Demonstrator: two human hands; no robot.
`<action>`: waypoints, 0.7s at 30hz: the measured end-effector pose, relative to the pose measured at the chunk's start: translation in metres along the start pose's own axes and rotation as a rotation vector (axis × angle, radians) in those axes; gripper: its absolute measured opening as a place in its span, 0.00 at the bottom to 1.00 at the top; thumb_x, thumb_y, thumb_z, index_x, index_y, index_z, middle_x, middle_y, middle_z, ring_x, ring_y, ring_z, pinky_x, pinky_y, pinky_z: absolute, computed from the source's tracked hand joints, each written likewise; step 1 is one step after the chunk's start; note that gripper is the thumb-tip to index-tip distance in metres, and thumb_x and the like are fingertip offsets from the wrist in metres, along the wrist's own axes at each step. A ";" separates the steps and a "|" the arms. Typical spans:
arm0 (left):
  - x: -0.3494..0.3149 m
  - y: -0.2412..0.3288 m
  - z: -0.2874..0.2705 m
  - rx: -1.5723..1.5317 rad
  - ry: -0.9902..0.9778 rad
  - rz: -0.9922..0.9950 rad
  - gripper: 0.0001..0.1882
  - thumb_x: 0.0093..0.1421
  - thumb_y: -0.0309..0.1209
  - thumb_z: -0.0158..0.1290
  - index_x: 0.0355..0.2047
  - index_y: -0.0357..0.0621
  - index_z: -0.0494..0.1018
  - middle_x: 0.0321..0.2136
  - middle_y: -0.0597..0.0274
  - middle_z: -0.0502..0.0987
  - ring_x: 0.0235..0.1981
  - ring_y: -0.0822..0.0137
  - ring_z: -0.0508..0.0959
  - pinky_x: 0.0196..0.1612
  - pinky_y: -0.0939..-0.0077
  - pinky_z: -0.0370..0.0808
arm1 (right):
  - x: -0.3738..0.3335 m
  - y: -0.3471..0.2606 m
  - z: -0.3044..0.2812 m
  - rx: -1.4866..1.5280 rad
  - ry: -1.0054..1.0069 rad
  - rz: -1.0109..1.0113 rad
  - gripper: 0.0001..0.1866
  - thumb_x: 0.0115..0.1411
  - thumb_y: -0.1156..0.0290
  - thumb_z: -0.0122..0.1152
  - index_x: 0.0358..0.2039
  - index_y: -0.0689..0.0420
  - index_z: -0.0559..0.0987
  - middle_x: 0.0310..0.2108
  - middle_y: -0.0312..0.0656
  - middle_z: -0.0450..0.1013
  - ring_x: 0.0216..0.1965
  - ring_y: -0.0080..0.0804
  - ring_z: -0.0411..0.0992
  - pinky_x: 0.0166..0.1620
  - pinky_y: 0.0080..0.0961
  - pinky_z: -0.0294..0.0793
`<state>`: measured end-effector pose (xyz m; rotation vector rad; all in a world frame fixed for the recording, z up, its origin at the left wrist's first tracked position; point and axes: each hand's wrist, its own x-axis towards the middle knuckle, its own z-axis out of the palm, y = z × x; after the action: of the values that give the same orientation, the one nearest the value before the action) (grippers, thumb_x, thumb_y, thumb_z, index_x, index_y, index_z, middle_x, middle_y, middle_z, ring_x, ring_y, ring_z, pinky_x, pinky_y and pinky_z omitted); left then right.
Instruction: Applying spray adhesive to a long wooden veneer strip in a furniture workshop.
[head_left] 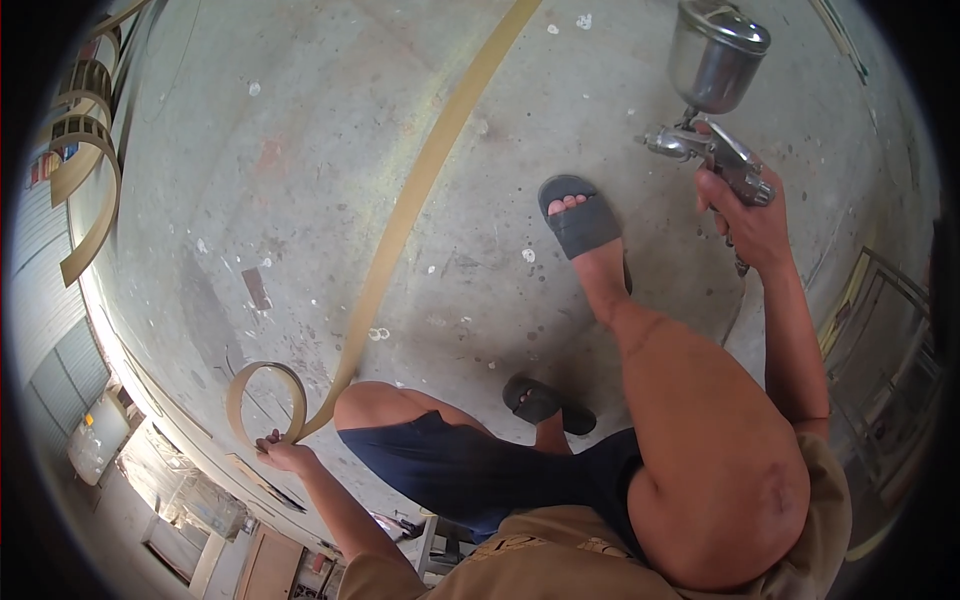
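My right hand (pixel 748 215) is wrapped round the handle of a silver spray gun (pixel 712 150), which has a metal cup (pixel 718 60) on top. Its nozzle points left, over the floor. At the lower left, my left hand (pixel 283 455) grips a coiled end of a long tan strip (pixel 405 215). From that coil the strip runs up across the floor to the top edge of the view. A yellowish haze of colour marks the floor beside it.
Curled tan strips (pixel 92 200) stand at the far left. The grey concrete floor (pixel 300 200) carries white spots and a dark patch. Metal frames (pixel 880 320) stand at the right. Wrapped items (pixel 175 480) lie at the lower left. My sandalled feet (pixel 582 215) are between my hands.
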<state>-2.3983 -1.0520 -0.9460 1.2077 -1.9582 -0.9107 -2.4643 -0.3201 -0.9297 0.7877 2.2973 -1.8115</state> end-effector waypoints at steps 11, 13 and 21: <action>0.004 -0.009 -0.011 -0.013 0.012 -0.001 0.18 0.71 0.32 0.43 0.54 0.30 0.62 0.33 0.57 0.67 0.36 0.62 0.69 0.44 0.65 0.68 | 0.008 -0.008 -0.013 -0.080 0.206 -0.086 0.23 0.64 0.65 0.62 0.59 0.51 0.75 0.22 0.26 0.70 0.19 0.09 0.62 0.19 0.12 0.59; 0.004 -0.010 -0.012 -0.013 0.015 -0.007 0.18 0.70 0.32 0.43 0.54 0.31 0.61 0.33 0.57 0.67 0.36 0.62 0.69 0.44 0.65 0.68 | 0.009 -0.011 -0.020 -0.097 0.241 -0.084 0.23 0.64 0.64 0.62 0.59 0.50 0.75 0.22 0.26 0.70 0.19 0.09 0.62 0.19 0.12 0.59; 0.001 -0.010 -0.013 -0.028 0.033 -0.017 0.18 0.70 0.32 0.44 0.54 0.31 0.61 0.33 0.57 0.67 0.36 0.62 0.70 0.43 0.64 0.68 | 0.005 -0.003 -0.010 -0.092 0.186 -0.041 0.23 0.64 0.64 0.62 0.59 0.50 0.75 0.21 0.26 0.70 0.18 0.09 0.61 0.19 0.12 0.59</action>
<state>-2.3839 -1.0590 -0.9469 1.2179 -1.9055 -0.9188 -2.4675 -0.3093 -0.9256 0.9375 2.5077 -1.7002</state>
